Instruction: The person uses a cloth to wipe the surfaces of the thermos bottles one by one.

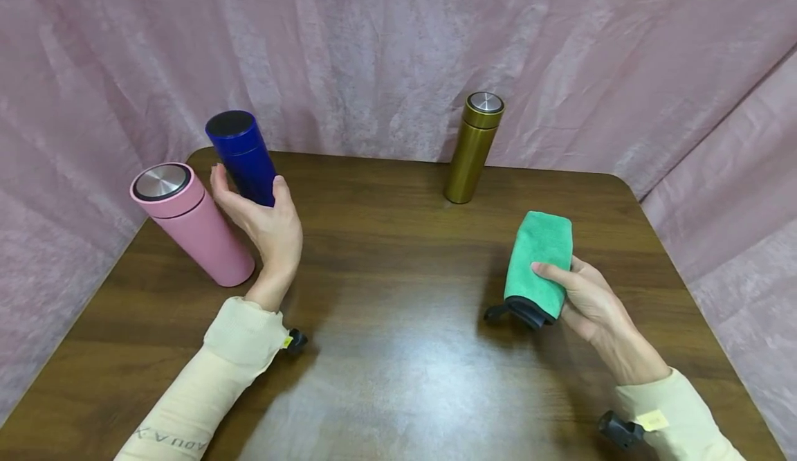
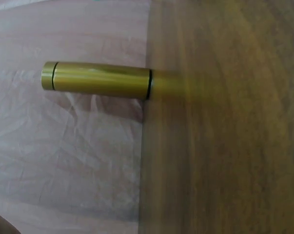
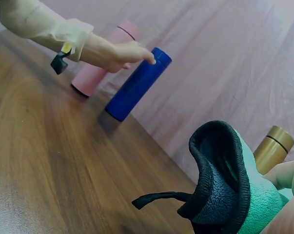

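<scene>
My left hand (image 1: pixel 268 229) is around the blue thermos bottle (image 1: pixel 239 149), thumb on its right side and fingers on its left. In the right wrist view the blue bottle (image 3: pixel 137 85) stands at a slant, the thumb near its dark-lined lid seam. Close by on the left stands a pink thermos bottle (image 1: pixel 202 229) with a silver lid top. My right hand (image 1: pixel 591 298) holds a folded green cloth (image 1: pixel 538 260) with black edging, thumb on top. The cloth's dark inner folds and hanging loop (image 3: pixel 161 197) show in the right wrist view.
A gold thermos bottle (image 1: pixel 473 149) stands at the back edge of the brown wooden table (image 1: pixel 386 295). Pink curtains (image 1: pixel 386 52) hang behind and beside the table. Small black wrist cameras sit at both cream sleeves (image 1: pixel 187 392).
</scene>
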### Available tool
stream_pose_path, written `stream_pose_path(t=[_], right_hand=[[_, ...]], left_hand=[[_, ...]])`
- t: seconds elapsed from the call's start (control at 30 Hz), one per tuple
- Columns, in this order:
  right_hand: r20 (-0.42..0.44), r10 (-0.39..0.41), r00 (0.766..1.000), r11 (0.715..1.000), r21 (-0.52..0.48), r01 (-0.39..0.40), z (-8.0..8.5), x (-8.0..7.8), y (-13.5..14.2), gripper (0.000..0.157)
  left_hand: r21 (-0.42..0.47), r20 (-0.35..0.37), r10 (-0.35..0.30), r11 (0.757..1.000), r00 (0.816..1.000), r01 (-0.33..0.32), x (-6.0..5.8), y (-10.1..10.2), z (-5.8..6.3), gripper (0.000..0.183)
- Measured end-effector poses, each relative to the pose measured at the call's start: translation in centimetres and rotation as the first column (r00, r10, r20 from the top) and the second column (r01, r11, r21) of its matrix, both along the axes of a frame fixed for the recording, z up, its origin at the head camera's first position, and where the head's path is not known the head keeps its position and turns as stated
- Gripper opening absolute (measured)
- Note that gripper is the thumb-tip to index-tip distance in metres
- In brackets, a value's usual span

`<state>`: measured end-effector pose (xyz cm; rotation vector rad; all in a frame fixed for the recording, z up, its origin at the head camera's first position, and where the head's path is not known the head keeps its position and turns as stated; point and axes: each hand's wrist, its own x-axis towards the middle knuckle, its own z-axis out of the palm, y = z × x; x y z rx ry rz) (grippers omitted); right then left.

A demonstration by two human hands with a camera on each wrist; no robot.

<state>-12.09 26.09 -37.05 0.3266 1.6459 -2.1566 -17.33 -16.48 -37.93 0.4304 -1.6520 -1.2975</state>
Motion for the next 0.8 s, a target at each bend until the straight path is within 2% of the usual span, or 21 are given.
stream_pose_path(t=[0.13,0.3,0.4,0.6,0.8], right_hand=[[-0.002,-0.001,1.000,1.000,0.006,0.001,-0.1,0.1,0.1,0.047],[-0.008,-0.005,1.000,1.000,0.010,0.005,-0.2,0.2,0.3,0.048],[-0.007,-0.006,1.000,1.000,0.018,0.006,-0.2,0.2,0.4,0.048],[-0.005,-0.009,1.000,1.000,0.023,0.009,-0.2,0.2,0.6,0.049],[-0.005,-0.016,1.000,1.000,0.024,0.016,-0.2,0.1,0.9,0.052]], left_hand=[[0.029,0.075,-0.004,1.000,0.997,0.002,-0.8,-0.8,-0.5,0.087],[0.143,0.159,-0.021,0.990,0.987,-0.002,-2.1,-1.9,-1.0,0.099],[0.175,0.195,-0.024,0.984,0.980,-0.011,-3.0,-2.6,-1.4,0.107],[0.133,0.161,-0.009,0.991,0.987,-0.013,-4.6,-3.7,-2.4,0.104],[0.131,0.149,-0.040,0.991,0.988,0.020,-5.3,-4.2,-2.7,0.097]])
